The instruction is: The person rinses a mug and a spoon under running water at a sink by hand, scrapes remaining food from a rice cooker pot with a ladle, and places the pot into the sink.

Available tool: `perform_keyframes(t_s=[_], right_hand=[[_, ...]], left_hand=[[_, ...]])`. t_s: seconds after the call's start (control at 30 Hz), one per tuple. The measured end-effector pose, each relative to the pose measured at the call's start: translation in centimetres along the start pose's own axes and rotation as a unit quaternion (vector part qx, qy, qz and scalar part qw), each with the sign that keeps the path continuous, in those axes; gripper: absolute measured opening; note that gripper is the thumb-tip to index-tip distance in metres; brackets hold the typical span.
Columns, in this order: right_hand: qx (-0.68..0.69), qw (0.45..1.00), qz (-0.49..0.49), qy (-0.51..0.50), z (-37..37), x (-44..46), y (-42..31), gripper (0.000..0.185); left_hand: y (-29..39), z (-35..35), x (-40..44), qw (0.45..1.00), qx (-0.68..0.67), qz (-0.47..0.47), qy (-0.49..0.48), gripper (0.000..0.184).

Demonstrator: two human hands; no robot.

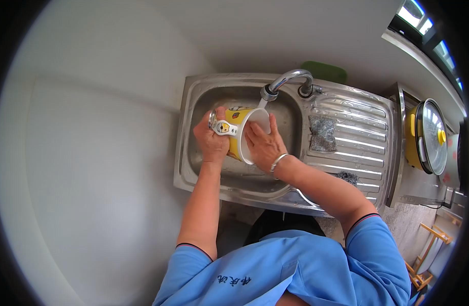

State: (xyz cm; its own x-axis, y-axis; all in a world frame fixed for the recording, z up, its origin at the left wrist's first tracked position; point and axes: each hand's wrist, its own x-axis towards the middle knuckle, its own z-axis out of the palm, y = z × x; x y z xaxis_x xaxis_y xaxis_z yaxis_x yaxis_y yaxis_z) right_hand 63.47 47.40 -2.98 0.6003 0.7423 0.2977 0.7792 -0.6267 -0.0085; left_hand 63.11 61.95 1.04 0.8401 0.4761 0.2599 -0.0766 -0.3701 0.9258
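Observation:
A small yellow and white pail (234, 145) with a printed cartoon pattern is tilted on its side over the sink basin, its mouth facing right. My left hand (213, 140) is closed around its left side, by a white tab with a bear face. A shiny metal loop shows at that hand; I cannot tell whether it belongs to the pail. At the mouth, my right hand (267, 145) reaches in with stretched fingers against the white inner wall, the fingertips partly hidden. Above the rim is the chrome faucet (290, 76), its spout end close to the pail.
The steel sink (183, 168) has a ridged drainboard (367, 148) on the right. On it lie a grey scouring cloth (322, 133) and a dark scrubber (347, 177). A green object (324, 72) is behind the faucet. Further right stands a yellow pot (412, 137) with a glass lid.

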Motion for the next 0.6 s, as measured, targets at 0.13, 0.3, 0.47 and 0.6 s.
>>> perform_keyframes(t_s=[0.13,0.3,0.47,0.6], right_hand=[[0.263,0.918,0.052,-0.293,-2.3,0.4,-1.0,0.028],[0.819,0.528,0.214,-0.062,-2.3,0.4,-3.1,0.049],[0.39,0.92,-0.024,-0.008,2.8,-3.0,-1.3,0.052],[0.092,0.984,-0.146,0.049,5.2,-1.4,5.2,0.035]], left_hand=[[-1.6,0.3,-1.0,1.0,-0.006,-0.009,0.028,0.037],[-1.8,0.7,-1.2,0.993,-0.046,-0.043,0.098,0.041],[-2.0,-0.4,-0.3,0.996,-0.003,-0.037,0.079,0.036],[-5.3,-1.4,-0.1,0.98,0.015,-0.181,0.084,0.039]])
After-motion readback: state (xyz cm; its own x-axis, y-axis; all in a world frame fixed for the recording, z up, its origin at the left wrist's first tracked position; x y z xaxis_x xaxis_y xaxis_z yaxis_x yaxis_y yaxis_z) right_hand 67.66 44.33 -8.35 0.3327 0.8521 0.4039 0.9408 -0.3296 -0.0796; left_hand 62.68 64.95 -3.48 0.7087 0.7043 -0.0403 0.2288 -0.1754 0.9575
